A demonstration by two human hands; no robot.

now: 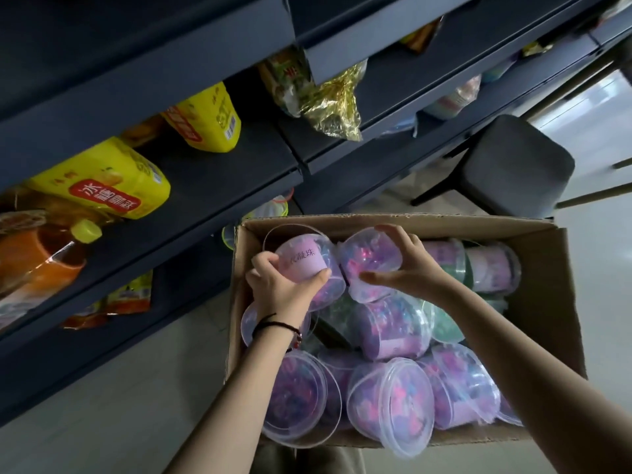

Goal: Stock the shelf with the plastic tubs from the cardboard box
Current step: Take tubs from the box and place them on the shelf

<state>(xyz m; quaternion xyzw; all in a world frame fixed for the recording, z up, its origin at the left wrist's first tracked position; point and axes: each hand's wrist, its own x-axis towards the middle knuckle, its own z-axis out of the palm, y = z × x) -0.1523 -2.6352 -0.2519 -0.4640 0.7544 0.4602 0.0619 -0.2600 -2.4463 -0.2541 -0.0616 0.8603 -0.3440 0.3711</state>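
pick-up step: left hand grasps the labelled tub, right hand the neighbour tub; next probably needs lifting both to the shelf.

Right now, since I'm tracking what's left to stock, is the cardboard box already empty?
No, many tubs lie in the box, and the left hand and right hand each grip one.

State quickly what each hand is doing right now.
Left hand: grips the clear plastic tub with the pink label.
Right hand: grips the neighbouring clear plastic tub with purple contents.
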